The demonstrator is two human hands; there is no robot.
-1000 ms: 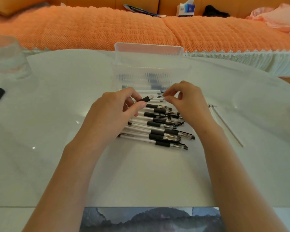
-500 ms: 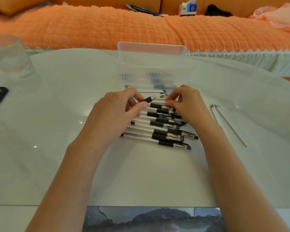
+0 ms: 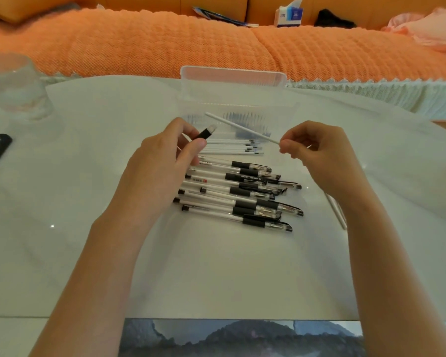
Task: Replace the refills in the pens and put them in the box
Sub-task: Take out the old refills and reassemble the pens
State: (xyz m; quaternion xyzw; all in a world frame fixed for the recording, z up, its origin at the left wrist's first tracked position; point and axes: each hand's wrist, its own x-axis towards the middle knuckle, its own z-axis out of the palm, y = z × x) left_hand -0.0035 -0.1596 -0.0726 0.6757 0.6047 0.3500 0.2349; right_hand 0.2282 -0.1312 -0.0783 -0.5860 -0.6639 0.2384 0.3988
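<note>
The refill (image 3: 242, 128) slants up-left toward the box (image 3: 232, 70).
I see my right hand (image 3: 319, 153) pinching its lower end, left hand (image 3: 160, 171) gripping a pen (image 3: 205, 132) pointing up-right; a second pen (image 3: 245, 177) reads "GEL PEN".

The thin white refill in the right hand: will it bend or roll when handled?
Probably stiff: the refill, pinched at one end by the right hand, juts out straight without sagging. It seems very light, since fingertips alone carry it. Thin and round, it may roll on the glossy table.
</note>
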